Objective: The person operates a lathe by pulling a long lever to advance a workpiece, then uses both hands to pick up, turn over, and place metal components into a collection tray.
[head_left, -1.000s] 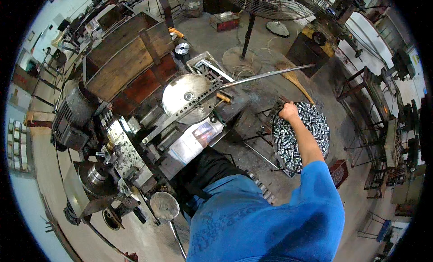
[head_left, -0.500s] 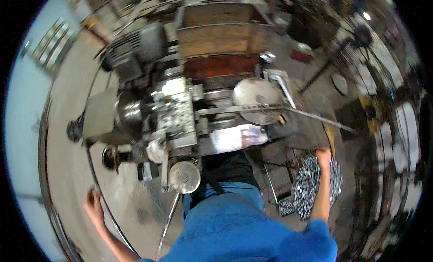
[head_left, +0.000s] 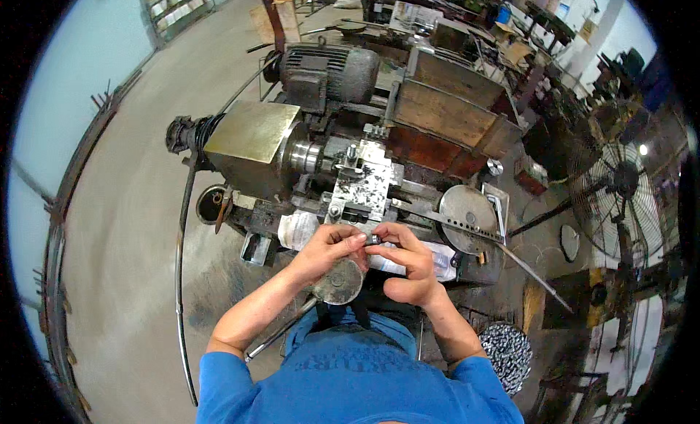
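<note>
My left hand [head_left: 329,250] and my right hand [head_left: 410,262] meet in front of my chest, just before the lathe's slide. Between their fingertips is a small dark metal ring-like part [head_left: 375,239], gripped from both sides; the fingers hide some of it. Below the left hand sits a round metal disc [head_left: 337,282], partly covered by that hand. Just beyond the hands lies the bright cross slide [head_left: 364,185], scattered with dark chips. A shiny spindle [head_left: 305,157] sticks out of the headstock [head_left: 251,136] at its left.
An electric motor [head_left: 324,70] and a wooden box [head_left: 448,114] stand behind the lathe. At the right are a large round plate [head_left: 467,209], a long lever rod [head_left: 536,274] and a standing fan [head_left: 623,177]. A heap of small metal pieces [head_left: 505,355] sits low at the right.
Both hands have come in from far apart at my sides to meet at the machine, with the small part now between them. My view has shifted, so the lathe appears turned and lower.
</note>
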